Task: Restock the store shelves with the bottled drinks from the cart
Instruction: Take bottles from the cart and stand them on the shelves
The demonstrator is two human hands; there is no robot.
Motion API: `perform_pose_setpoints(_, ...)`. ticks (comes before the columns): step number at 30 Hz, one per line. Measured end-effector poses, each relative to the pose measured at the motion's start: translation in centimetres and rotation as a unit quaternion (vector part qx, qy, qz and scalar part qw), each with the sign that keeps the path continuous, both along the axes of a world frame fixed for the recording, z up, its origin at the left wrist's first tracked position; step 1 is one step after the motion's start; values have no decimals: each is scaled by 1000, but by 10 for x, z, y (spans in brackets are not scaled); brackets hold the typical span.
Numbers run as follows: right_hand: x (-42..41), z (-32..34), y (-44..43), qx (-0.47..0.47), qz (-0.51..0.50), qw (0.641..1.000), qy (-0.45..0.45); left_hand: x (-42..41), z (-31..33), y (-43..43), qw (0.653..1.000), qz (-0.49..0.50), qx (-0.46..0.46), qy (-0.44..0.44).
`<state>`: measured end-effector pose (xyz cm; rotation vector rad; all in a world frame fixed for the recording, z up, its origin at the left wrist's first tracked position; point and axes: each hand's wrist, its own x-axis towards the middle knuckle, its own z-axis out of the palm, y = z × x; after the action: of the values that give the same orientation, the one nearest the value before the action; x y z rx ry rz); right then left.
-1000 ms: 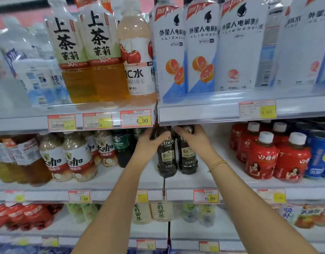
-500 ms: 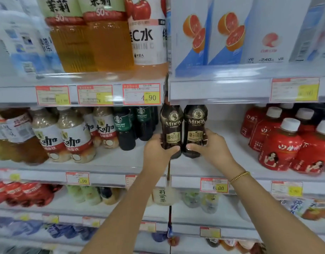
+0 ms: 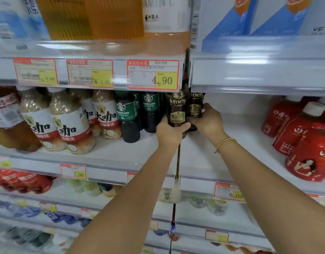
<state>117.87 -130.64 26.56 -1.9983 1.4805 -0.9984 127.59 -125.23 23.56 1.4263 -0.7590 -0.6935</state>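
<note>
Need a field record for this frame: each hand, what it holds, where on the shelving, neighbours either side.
left hand: grips front coffee bottle low on its body
right hand: grips rear coffee bottle, just right of and behind the front one
bottle pose: both roughly upright, bases hidden by the hands
location: shelf under the 4.90 tag
left side: green Americano bottles, close by
right side: red bottles, apart across bare shelf

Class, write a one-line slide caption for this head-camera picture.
Left hand and right hand grip two coffee bottles at a shelf, beside green Americano bottles.
</note>
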Motion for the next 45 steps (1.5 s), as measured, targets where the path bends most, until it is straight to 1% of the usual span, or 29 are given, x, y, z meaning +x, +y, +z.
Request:
perform_pose_setpoints(3,-6,0,1,-14,-3,999,36,-1,1,10,997,-70,14,-22)
perform_pose_setpoints(6,-21,2,0,-34,-28,996,72,-14,4,21,988,-144,35,-40)
perform_pose_setpoints(9,-39,1,-1,-35,-60,994,88,-24,4,17,984,-161,49,-59)
perform_pose_setpoints(13,-51,2,-6,-9,-68,996,58,-24,10,-10,987,-131,46,-86)
perform_pose_setpoints(17,-50,0,-13,9,-68,998,4,-17,12,-42,988,-58,59,-128)
perform_pose_setpoints(21,-38,1,-27,12,-56,998,-7,-10,13,-64,993,-32,37,-104)
perform_pose_setpoints(24,-31,0,-42,17,-58,998,-17,-3,12,-81,989,-11,54,-135)
perform_pose_setpoints(27,-26,-3,-55,9,-67,998,-20,0,8,-95,987,8,57,-151)
perform_pose_setpoints(31,-20,-5,-68,-4,-76,997,-25,3,4,-105,985,7,45,-164)
perform_pose_setpoints(34,-16,-5,-77,-1,-85,996,-32,4,0,-111,987,9,45,-157)
perform_pose_setpoints(42,-24,-5,-88,-7,-67,998,12,3,-4,-123,988,18,45,-149)
perform_pose_setpoints(45,-28,-5,-87,-3,-81,997,17,-3,-2,-127,983,15,88,-162)
